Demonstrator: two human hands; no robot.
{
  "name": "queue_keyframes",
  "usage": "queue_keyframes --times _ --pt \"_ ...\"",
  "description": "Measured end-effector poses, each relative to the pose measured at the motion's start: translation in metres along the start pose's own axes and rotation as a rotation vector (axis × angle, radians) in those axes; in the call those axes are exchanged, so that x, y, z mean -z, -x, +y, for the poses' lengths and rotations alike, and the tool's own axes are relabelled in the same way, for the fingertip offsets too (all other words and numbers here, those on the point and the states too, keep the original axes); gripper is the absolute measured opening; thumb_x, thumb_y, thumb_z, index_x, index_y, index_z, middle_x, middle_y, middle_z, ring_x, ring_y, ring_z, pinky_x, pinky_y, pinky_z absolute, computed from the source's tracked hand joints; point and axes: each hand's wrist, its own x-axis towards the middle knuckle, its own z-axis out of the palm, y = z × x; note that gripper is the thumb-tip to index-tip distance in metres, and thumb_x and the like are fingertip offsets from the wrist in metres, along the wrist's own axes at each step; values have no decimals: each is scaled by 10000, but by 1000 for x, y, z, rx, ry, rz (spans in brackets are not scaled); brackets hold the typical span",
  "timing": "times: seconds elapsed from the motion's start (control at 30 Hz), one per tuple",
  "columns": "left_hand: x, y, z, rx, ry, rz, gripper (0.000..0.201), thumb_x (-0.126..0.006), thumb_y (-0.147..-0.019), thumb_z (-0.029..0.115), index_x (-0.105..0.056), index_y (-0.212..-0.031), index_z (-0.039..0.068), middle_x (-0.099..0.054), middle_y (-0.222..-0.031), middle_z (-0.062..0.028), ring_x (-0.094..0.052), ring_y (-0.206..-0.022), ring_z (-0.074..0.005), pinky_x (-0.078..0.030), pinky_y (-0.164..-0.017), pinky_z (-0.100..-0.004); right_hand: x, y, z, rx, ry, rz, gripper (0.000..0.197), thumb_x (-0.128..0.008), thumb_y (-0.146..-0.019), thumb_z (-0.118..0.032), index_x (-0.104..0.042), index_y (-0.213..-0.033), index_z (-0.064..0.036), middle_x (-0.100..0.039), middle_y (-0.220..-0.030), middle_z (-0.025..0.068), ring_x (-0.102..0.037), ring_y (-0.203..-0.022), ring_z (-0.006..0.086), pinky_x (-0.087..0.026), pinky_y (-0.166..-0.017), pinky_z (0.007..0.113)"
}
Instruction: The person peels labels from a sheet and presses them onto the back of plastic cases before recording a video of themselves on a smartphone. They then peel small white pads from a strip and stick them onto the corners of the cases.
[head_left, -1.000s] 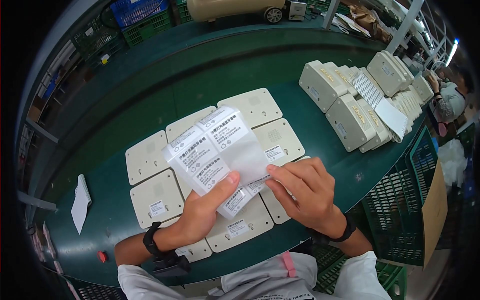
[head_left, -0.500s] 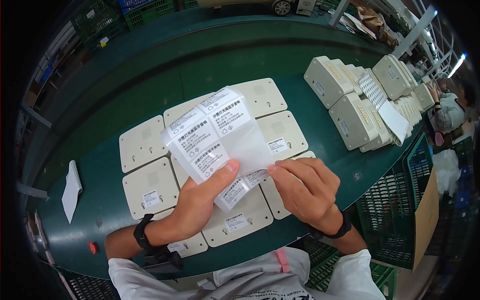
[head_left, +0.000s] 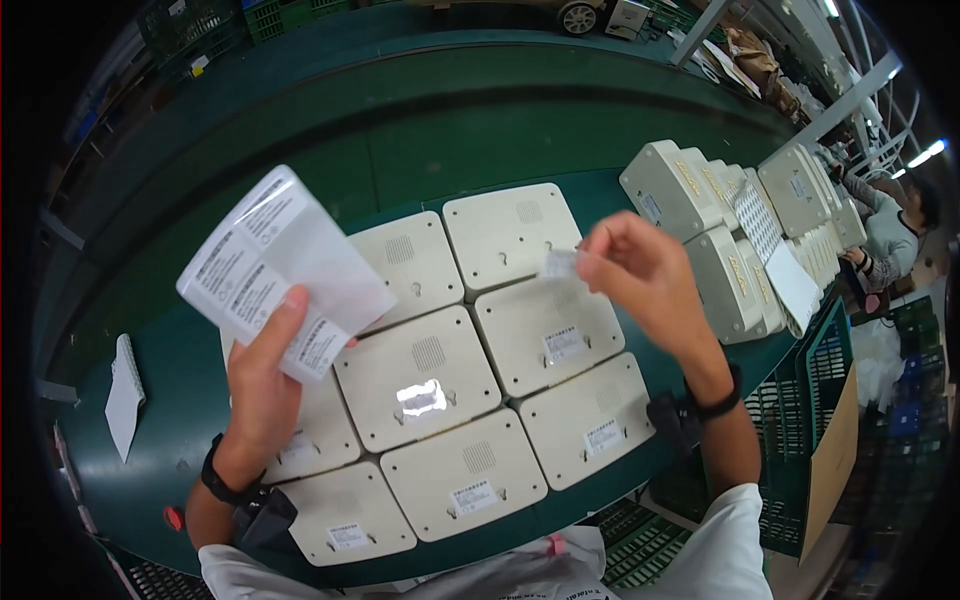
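My left hand (head_left: 268, 385) is closed on a sheet of printed stickers (head_left: 275, 270), thumb on top; part of the backing is bare. Pinched between the thumb and fingers of my right hand (head_left: 645, 280) is a small sticker (head_left: 562, 264), over the lower edge of the far right cream plastic panel (head_left: 510, 225). Several such panels lie face to the table in a tight grid, with small screw holes and keyhole slots. Stickers sit on the near ones, such as the near middle panel (head_left: 465, 470); one on the centre panel (head_left: 425, 350) shines with glare. The sheet hides part of the far left panels.
Stacked cream panels (head_left: 665, 195) stand at the right of the green table (head_left: 200, 490), with another sticker sheet (head_left: 765, 235) lying on them. A white notepad (head_left: 125, 400) and a red round object (head_left: 174, 518) are at the left. Green crates (head_left: 780, 410) stand below right; a co-worker (head_left: 890, 235) is beyond.
My right hand has come away from the sheet with one sticker and moved up over the far right panel. My left hand has carried the sheet to the left.
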Motion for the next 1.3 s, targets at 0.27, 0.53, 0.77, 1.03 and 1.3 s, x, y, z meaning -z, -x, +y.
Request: queue_keyframes --times 0.27,0.53,0.77,1.03,1.3 --pt "32 -21 -22 46 -136 82 442 -559 -968 232 -457 -1308 -32 -609 -1168 -164 -667 -980 -266 -586 -751 -343 4 -70 40 -362 2 -255 181 -675 -887 -72 -579 -1027 -8 -606 -798 1 -530 -665 42 -426 -575 189" --pt "33 -21 -21 88 -174 161 497 -550 -968 286 -429 -1328 -34 -608 -1188 -176 -681 -971 -301 -589 -770 -369 -2 -71 45 -304 127 -234 313 -693 -873 -62 -576 -1157 -3 -610 -781 -5 -510 -650 29 -384 -529 179" --pt "42 -21 -30 80 -242 231 544 -567 -951 316 -419 -1342 -33 -605 -1200 -187 -688 -961 -323 -574 -830 -395 -1 -72 47 -299 96 -209 357 -721 -859 -65 -570 -1176 0 -615 -789 -5 -515 -660 26 -380 -537 176" --pt "42 -20 -29 118 -262 242 555 -581 -940 322 -421 -1346 -21 -602 -1207 -187 -678 -990 -319 -566 -838 -397 0 -69 51 -292 96 -214 362 -724 -860 -60 -569 -1181 3 -618 -804 -3 -537 -713 32 -409 -630 181" --pt "44 -20 -19 211 -167 160 605 -629 -924 245 -353 -1422 37 -533 -1320 -122 -550 -1198 -234 -455 -1010 -374 -3 -69 49 -306 97 -210 363 -722 -862 -58 -569 -1186 6 -616 -808 -7 -539 -727 33 -413 -652 184"
